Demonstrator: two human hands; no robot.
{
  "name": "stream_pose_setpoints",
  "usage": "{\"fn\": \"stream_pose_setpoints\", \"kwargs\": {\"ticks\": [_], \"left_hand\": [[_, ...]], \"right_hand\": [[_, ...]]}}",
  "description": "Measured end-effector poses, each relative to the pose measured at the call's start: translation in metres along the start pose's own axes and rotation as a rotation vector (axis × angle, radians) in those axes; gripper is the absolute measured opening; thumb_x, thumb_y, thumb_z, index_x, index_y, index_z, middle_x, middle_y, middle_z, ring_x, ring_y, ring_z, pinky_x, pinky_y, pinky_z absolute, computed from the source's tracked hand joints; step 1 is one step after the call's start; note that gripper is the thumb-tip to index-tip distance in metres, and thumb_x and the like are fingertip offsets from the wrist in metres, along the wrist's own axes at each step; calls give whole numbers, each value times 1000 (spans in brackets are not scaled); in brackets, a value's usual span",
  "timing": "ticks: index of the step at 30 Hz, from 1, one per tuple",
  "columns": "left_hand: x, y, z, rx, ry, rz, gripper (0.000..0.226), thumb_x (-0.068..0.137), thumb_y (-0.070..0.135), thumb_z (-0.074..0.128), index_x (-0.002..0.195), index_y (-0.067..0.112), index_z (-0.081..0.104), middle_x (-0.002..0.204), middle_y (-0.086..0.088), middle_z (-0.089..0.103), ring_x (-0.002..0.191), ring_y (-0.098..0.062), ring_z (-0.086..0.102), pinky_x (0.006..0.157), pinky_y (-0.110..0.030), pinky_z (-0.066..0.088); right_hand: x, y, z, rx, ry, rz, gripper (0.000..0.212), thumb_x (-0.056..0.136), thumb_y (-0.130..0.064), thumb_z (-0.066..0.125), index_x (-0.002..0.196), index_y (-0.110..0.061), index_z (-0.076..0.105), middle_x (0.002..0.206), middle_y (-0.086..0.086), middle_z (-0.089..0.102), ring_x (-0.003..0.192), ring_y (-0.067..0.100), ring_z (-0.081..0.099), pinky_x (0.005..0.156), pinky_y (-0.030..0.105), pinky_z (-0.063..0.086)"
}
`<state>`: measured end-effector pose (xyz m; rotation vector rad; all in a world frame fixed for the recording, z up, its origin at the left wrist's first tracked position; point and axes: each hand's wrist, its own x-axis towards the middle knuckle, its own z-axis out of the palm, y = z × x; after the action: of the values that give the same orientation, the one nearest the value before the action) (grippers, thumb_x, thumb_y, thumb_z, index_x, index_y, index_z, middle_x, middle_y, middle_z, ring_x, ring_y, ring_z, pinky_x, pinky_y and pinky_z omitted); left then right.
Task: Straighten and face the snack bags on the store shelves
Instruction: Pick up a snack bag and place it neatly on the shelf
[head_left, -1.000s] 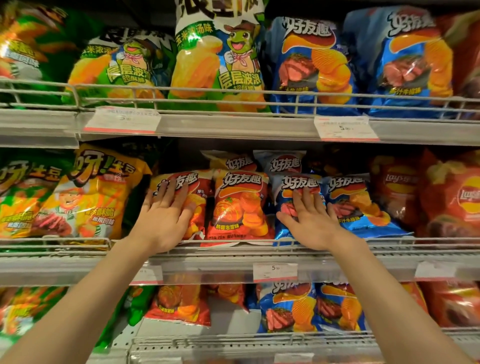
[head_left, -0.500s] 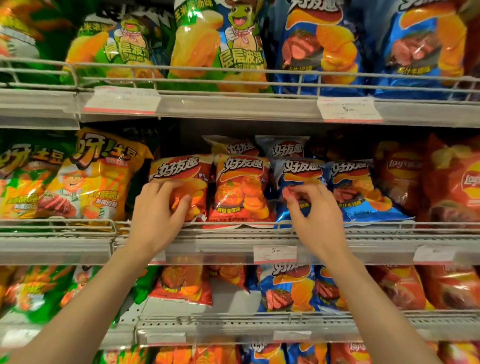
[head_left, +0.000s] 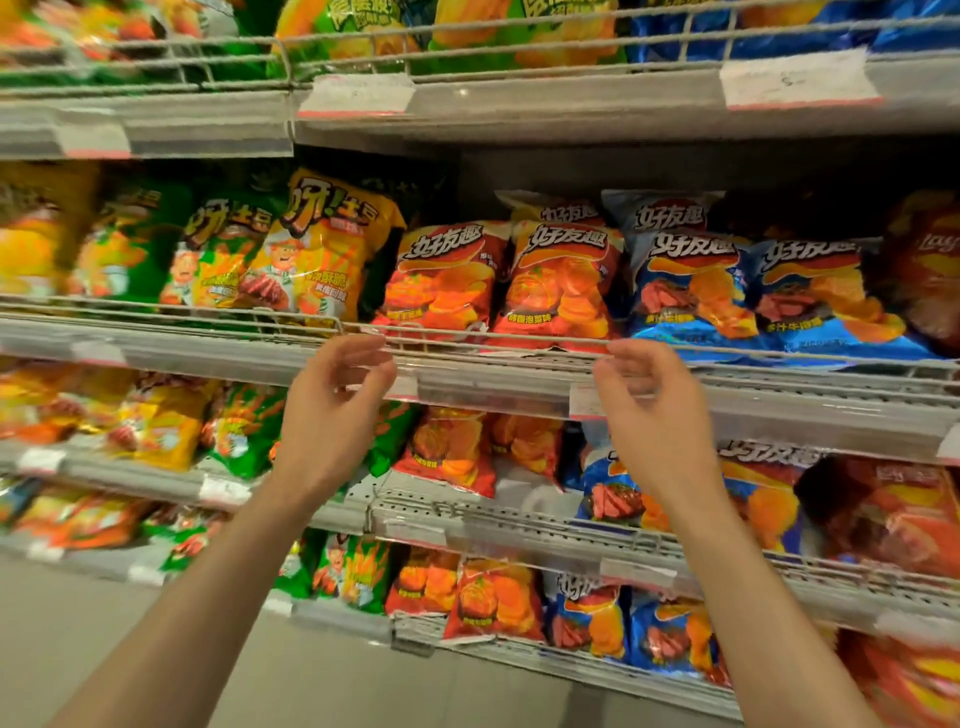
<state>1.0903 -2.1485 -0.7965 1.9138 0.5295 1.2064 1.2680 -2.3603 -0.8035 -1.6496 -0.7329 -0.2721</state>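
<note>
On the middle shelf (head_left: 498, 382), two red chip bags (head_left: 441, 283) (head_left: 558, 286) stand upright side by side, labels facing me. Right of them stand two blue chip bags (head_left: 691, 291) (head_left: 826, 301), also upright. My left hand (head_left: 332, 415) hovers in front of the shelf's rail, below the left red bag, fingers loosely curled and empty. My right hand (head_left: 654, 410) hovers below the gap between the red and blue bags, fingers apart, holding nothing. Neither hand touches a bag.
Yellow bags (head_left: 317, 249) and green bags (head_left: 140, 244) fill the middle shelf to the left, red Lay's bags (head_left: 924, 270) the far right. A wire rail (head_left: 493, 340) fronts each shelf. More bags fill the top shelf and two lower shelves (head_left: 519, 525). Grey floor (head_left: 104, 649) lies at lower left.
Both hands have let go of the red and blue bags and pulled back below the rail. The view has dropped and turned left, showing lower shelves.
</note>
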Motion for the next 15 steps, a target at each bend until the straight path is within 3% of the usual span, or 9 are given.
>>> {"fn": "stream_pose_setpoints", "kwargs": {"ticks": [3, 6, 9, 15], "left_hand": [[-3, -16, -24, -33, 5, -27, 20, 97, 26, 69, 115, 31, 68, 108, 10, 74, 100, -5, 69, 84, -29, 56], [15, -43, -57, -39, 15, 1, 19, 97, 25, 69, 115, 32, 68, 105, 12, 74, 98, 1, 68, 79, -21, 55], [48, -73, -92, -53, 1, 15, 18, 98, 26, 69, 114, 33, 68, 105, 13, 74, 99, 0, 68, 75, -10, 50], [131, -120, -165, -56, -41, 126, 19, 98, 33, 67, 109, 47, 62, 108, 21, 70, 100, 4, 65, 76, -16, 48]], "right_hand": [[-10, -4, 23, 16, 1, 6, 15, 99, -32, 64, 113, -30, 64, 93, -18, 64, 83, -8, 62, 68, 9, 47], [-11, -16, 62, 14, -7, 0, 14, 98, -32, 65, 111, -30, 65, 91, -13, 67, 80, 3, 67, 73, 24, 54], [-5, -38, 108, 0, -5, -47, 14, 98, -38, 66, 111, -36, 65, 92, -17, 67, 87, -2, 65, 72, 13, 52], [16, -87, 210, 15, 88, -102, 12, 97, -31, 68, 109, -32, 66, 94, -14, 67, 86, -4, 64, 70, 8, 48]]}}
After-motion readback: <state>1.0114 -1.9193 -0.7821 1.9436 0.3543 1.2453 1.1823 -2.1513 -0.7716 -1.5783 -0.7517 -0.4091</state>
